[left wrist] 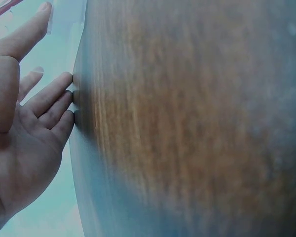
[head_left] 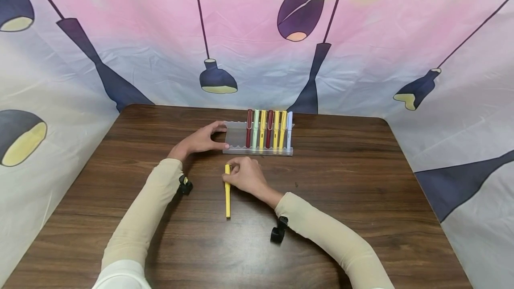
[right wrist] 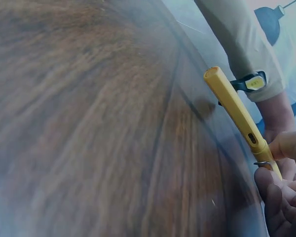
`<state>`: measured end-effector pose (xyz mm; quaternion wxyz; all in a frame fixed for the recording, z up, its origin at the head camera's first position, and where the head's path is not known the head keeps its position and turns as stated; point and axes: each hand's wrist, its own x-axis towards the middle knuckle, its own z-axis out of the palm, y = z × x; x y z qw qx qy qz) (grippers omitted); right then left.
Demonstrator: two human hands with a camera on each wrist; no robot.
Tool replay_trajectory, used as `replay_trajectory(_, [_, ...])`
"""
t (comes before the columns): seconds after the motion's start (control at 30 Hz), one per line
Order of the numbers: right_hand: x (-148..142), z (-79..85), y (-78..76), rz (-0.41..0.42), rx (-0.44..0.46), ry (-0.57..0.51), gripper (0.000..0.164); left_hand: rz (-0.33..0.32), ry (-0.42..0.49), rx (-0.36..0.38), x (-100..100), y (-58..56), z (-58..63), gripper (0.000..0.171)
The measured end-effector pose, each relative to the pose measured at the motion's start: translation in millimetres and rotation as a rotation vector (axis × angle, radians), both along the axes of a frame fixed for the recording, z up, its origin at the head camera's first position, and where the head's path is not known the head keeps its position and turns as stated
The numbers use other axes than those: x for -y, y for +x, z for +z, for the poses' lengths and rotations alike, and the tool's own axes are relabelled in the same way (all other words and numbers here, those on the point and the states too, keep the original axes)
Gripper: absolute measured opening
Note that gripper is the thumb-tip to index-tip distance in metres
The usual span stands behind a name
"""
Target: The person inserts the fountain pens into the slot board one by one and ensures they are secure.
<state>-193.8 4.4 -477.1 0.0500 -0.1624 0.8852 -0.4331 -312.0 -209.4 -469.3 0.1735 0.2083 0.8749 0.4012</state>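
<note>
A clear plastic pen rack (head_left: 237, 137) stands toward the table's far edge. Its right part bears several capped pens side by side: maroon, mint green, yellow and, at the right end, light blue (head_left: 289, 130). At the rack's left end is my left hand (head_left: 198, 139), thumb at the front corner and fingers by the back corner. The left wrist view shows these fingers extended, some touching the tabletop. My right hand (head_left: 249, 175) pinches a yellow fountain pen (head_left: 228, 200) by its clip end, in front of the rack. The pen's other end points toward me; its ink window shows in the right wrist view.
The dark wood-grain table (head_left: 341, 168) has rounded far corners. Behind it and at both sides hangs a cloth (head_left: 257, 21) printed with lamps. Each sleeve carries a small black wrist camera, one on the left (head_left: 185, 185) and one on the right (head_left: 279, 231).
</note>
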Motion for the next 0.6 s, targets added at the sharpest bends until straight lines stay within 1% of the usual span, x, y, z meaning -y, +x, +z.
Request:
replay_trajectory(0.23, [-14.5, 4.3, -2.8, -0.023, 0.006, 0.011, 0.034, 0.001, 0.000, -0.006, 0.4, 0.5, 0.5, 0.090])
replay_trajectory(0.6, [-37.3, 12.5, -11.2, -0.048, -0.010, -0.013, 0.035, 0.003, -0.004, 0.000, -0.1, 0.2, 1.3, 0.094])
